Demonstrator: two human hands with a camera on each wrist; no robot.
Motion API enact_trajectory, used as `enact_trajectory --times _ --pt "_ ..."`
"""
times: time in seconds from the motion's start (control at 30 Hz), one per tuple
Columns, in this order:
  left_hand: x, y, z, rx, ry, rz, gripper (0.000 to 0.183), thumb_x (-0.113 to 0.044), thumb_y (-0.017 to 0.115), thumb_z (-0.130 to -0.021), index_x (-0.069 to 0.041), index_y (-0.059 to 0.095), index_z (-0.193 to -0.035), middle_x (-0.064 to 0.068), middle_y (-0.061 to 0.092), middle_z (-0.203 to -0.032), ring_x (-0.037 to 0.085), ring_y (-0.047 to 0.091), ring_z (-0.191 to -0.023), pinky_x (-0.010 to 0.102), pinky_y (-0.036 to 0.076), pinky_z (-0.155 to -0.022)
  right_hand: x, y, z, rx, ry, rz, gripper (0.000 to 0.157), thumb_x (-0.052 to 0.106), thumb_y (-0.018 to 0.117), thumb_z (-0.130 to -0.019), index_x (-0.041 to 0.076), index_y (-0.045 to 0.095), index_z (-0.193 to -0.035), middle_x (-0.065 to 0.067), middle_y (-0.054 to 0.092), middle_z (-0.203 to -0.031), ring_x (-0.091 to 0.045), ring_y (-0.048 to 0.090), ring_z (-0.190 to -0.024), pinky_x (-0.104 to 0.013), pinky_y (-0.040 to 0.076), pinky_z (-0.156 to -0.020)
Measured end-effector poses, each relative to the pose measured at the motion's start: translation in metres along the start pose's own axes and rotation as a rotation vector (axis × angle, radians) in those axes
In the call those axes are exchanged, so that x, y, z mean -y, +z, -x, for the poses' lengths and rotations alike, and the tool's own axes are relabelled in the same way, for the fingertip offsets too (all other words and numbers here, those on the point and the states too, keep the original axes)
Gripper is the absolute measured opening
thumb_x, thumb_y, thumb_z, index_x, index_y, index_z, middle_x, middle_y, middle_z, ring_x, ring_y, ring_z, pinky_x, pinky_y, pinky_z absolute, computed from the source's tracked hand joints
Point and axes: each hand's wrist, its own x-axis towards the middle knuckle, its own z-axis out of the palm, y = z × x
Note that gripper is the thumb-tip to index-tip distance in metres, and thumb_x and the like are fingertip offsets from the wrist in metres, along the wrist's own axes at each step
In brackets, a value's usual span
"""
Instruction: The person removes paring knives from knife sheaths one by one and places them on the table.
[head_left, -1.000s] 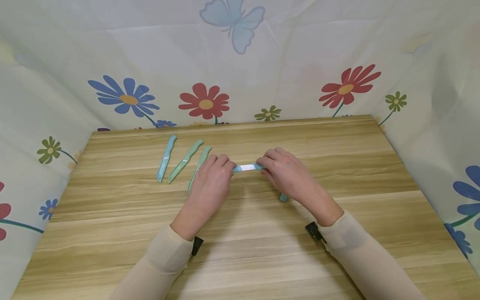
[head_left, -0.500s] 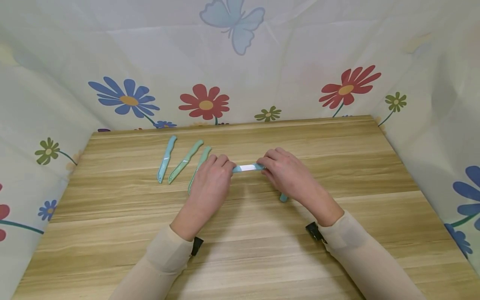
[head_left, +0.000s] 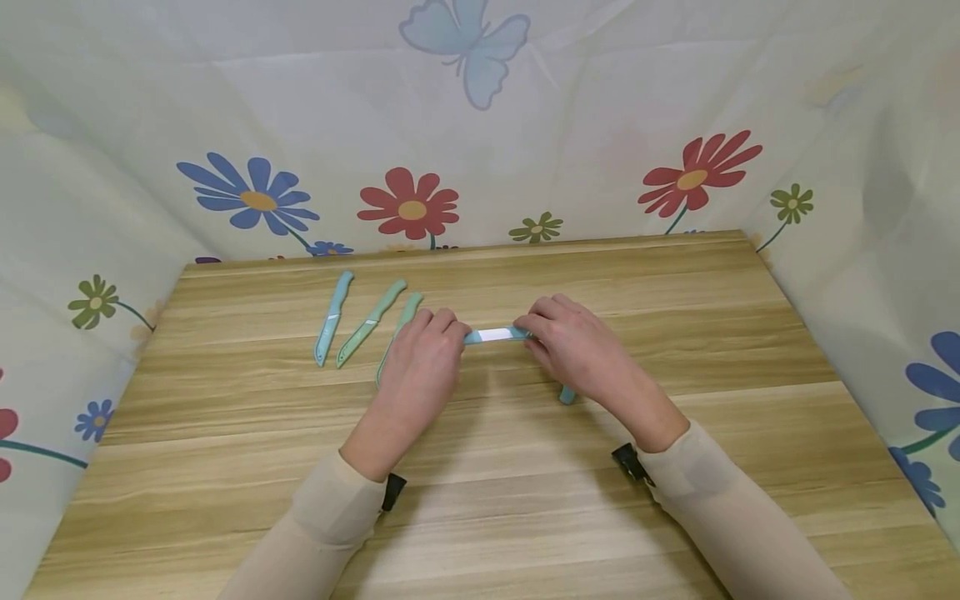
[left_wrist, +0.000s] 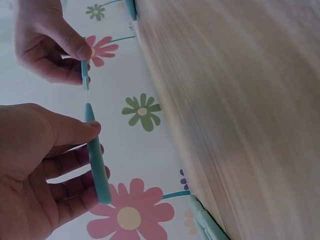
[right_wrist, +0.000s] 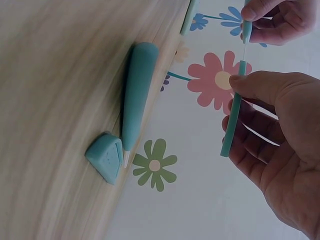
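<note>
Both hands hold one light blue knife raised over the table, its white blade point(head_left: 494, 335) bare between them. My left hand point(head_left: 423, 354) pinches the knife's handle point(left_wrist: 98, 165), thumb against the fingers. My right hand point(head_left: 577, 343) pinches the blue blade cover point(right_wrist: 234, 117) at the other end. Under the right hand a teal handle point(right_wrist: 139, 95) lies on the table, with a thin pale end showing. Beside that end is a small angular teal piece point(right_wrist: 106, 155). In the head view the right hand hides most of these; only one teal end point(head_left: 567, 395) shows.
On the wooden table point(head_left: 480, 533), to the left, lie a blue sheathed knife point(head_left: 333, 318) and a green one point(head_left: 371, 323). Another green knife point(head_left: 409, 310) is partly hidden behind the left hand. A flower-printed curtain point(head_left: 585, 125) borders the table's back and sides.
</note>
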Motion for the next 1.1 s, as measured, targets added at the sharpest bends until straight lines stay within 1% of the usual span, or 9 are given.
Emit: enact_trajectory --times 0.43,0.63,0.93,1.1 --pt "0.0007 -0.0006 0.0007 0.006 0.003 0.008 0.012 -0.002 0.074 -0.098 -0.003 0.08 -0.108 0.008 0.069 -0.101 0.027 0.06 -0.09 0.036 0.056 -0.075 0.001 -0.0001 0.0006 0.008 -0.001 0.019 0.022 0.006 0.079 -0.094 0.003 0.079 -0.117 -0.008 0.07 -0.106 -0.025 0.062 -0.094 -0.033 0.056 -0.083" --pt "0.0004 -0.0008 0.0008 0.022 -0.005 0.007 0.013 -0.003 0.075 -0.097 -0.003 0.08 -0.109 0.008 0.069 -0.102 0.027 0.06 -0.092 0.037 0.056 -0.077 0.0007 0.0009 0.0006 0.022 0.007 0.015 0.022 0.007 0.077 -0.096 0.003 0.079 -0.118 -0.007 0.07 -0.106 -0.025 0.061 -0.095 -0.033 0.055 -0.083" --pt "0.0011 0.0003 0.0007 0.016 0.005 0.002 0.014 -0.002 0.076 -0.096 -0.003 0.08 -0.109 0.008 0.068 -0.101 0.027 0.059 -0.092 0.035 0.056 -0.081 0.0004 0.001 0.0012 0.025 0.012 0.003 0.023 0.006 0.078 -0.095 0.003 0.079 -0.118 -0.007 0.069 -0.105 -0.024 0.061 -0.094 -0.033 0.055 -0.083" --pt "0.0009 0.0002 0.001 0.016 0.004 0.005 0.013 -0.002 0.076 -0.096 -0.003 0.08 -0.109 0.008 0.068 -0.101 0.027 0.059 -0.092 0.034 0.056 -0.081 0.0011 0.0001 0.0012 0.032 0.021 -0.002 0.024 0.006 0.079 -0.095 0.004 0.079 -0.118 -0.007 0.069 -0.105 -0.024 0.061 -0.095 -0.033 0.056 -0.083"
